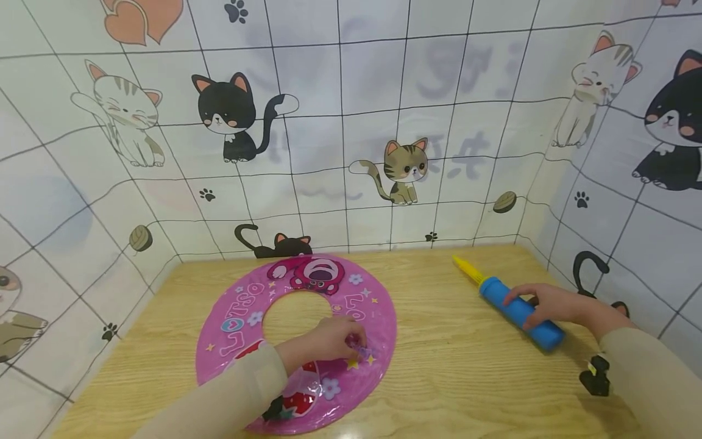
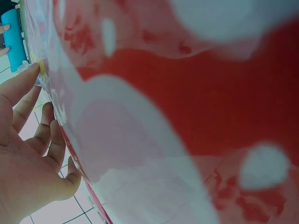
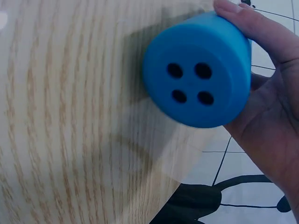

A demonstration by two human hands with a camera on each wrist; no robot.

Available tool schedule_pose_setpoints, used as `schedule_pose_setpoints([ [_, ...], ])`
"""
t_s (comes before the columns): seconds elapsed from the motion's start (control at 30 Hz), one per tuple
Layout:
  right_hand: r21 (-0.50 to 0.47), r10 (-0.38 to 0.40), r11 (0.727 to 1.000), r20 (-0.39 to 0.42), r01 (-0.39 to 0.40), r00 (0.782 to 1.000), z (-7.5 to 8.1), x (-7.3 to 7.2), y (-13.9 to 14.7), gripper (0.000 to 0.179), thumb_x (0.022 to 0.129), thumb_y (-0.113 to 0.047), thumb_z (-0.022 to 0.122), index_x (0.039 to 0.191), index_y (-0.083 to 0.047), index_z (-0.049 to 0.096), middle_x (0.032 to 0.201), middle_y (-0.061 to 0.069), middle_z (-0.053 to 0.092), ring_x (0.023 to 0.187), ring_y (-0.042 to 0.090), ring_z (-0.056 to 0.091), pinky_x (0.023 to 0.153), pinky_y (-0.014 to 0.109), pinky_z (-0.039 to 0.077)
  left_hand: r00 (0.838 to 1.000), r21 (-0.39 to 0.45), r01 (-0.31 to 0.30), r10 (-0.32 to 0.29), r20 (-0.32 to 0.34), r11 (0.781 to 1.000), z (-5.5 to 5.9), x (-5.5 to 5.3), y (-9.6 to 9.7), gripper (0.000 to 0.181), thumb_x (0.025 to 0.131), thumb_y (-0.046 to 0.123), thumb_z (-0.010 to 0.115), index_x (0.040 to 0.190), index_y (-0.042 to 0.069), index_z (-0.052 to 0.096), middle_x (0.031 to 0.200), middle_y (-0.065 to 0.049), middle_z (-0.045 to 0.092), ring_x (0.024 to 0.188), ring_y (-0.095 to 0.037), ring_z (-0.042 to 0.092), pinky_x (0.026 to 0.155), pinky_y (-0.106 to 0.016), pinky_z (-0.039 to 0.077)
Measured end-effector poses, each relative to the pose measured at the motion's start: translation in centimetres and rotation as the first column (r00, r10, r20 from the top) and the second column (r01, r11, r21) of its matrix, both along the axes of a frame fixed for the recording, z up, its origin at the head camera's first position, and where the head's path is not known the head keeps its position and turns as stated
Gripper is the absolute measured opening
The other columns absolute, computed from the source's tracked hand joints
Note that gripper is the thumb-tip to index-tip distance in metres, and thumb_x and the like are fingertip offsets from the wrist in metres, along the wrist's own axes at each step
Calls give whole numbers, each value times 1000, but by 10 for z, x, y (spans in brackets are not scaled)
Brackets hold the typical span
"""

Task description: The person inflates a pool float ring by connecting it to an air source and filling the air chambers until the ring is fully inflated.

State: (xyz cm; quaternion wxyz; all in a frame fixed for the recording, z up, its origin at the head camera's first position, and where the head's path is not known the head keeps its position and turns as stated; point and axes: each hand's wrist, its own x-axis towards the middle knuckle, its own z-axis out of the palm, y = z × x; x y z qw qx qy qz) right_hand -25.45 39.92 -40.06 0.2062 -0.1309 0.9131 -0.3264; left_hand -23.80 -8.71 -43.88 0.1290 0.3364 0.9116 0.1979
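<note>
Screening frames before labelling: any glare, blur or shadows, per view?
Head: small glints on the pink LOTSO swim ring; left wrist: the ring's print, very close, looks soft, the left hand sharper; right wrist: the blue hand pump casts a soft shadow on the wood-grain tabletop.

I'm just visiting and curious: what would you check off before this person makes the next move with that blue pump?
1. Pink ring lying on the table: ok.
2. Left fingers at the small clear valve: ok.
3. Right fingers gripping the blue pump: ok.
4. Yellow nozzle lined up at the valve, if joining them comes next: not ok; it points away, well apart.
5. Valve opening uncovered: cannot tell; too small and partly hidden.
</note>
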Motion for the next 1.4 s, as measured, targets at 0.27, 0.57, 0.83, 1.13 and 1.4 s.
schedule_pose_setpoints([
  [0.27, -15, 60, 998, 59, -59, 996, 8, 5, -13, 52, 71, -2, 80, 119, -11, 61, 144, 36, 29, 120, 62, 37, 79, 46, 50, 1000, -9, -2, 2, -17, 1000, -2, -1, -2, 17, 81, 24, 80, 86, 31, 65, 85, 18, 54, 81, -3, 51, 79, -27, 44],
  [0.57, 2, 112, 994, 68, -112, 991, 6, 12, -28, 52, 71, 0, 77, 117, -16, 59, 145, 32, 31, 123, 63, 33, 82, 49, 48, 999, -28, 5, -6, -35, 1000, -3, 0, 1, 17, 81, 25, 80, 87, 30, 65, 85, 17, 53, 81, -2, 50, 76, -22, 45],
  [0.83, -40, 162, 986, 56, -159, 985, 0, 19, -37, 52, 70, 3, 72, 116, -17, 58, 143, 34, 32, 122, 62, 36, 81, 48, 45, 1000, -3, -10, 11, 20, 1000, 0, 3, 5, 16, 83, 24, 79, 88, 30, 65, 87, 16, 54, 81, -3, 51, 73, -21, 47],
  [1.13, -45, 264, 963, -67, -267, 962, -9, 13, -52, 53, 69, 5, 69, 114, -20, 58, 139, 25, 39, 114, 41, 41, 82, 44, 43, 1000, 1, -13, 13, 14, 1000, 5, 4, 5, 15, 84, 24, 78, 88, 29, 65, 85, 15, 55, 79, -4, 51, 72, -21, 47],
  [1.4, -48, 302, 949, -150, -312, 942, -7, 9, -68, 51, 68, 6, 69, 109, -21, 59, 141, 28, 39, 123, 51, 37, 85, 45, 44, 1000, -8, -13, 13, -6, 1000, 2, 1, 1, 15, 84, 25, 78, 89, 30, 64, 85, 16, 54, 79, -3, 51, 72, -22, 47],
])
